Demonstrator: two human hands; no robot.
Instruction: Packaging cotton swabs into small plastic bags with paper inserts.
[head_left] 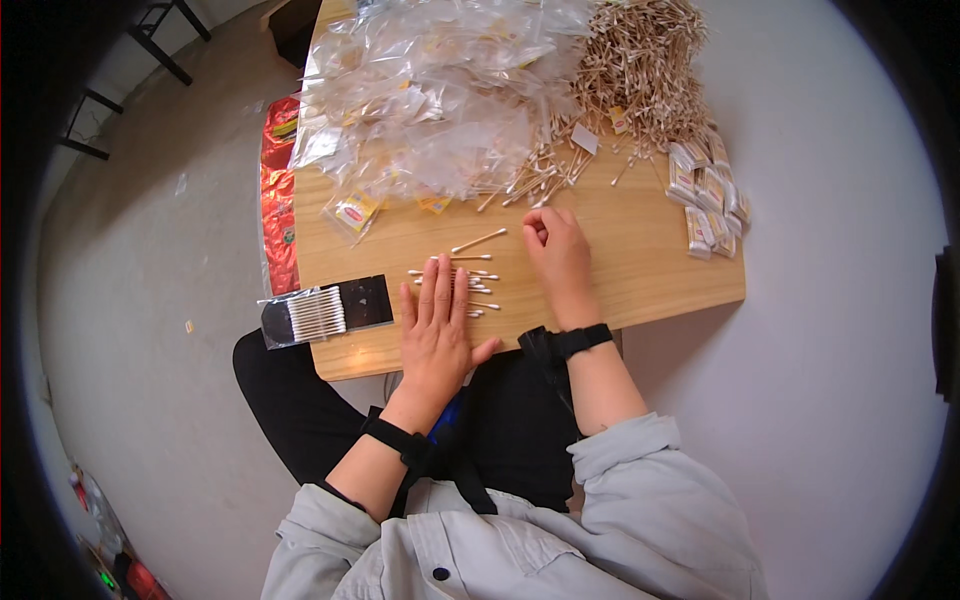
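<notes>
Wooden table (640,280), centre frame. Left hand (437,325): flat, fingers spread, pressing a row of cotton swabs (478,280), long axes left-right. Right hand (556,250): grip loosely curled, apparently empty, just right of swabs. Packed swab pouch (325,313) lower left.

counter (640,270): pale wood, smooth, matt | cotton swabs (470,275): wooden sticks, soft white tips | bags (430,90): clear glossy plastic film | pouch (325,312): glossy plastic, black backing | wrist straps (580,340): black matt | sleeves (650,480): grey cloth
</notes>
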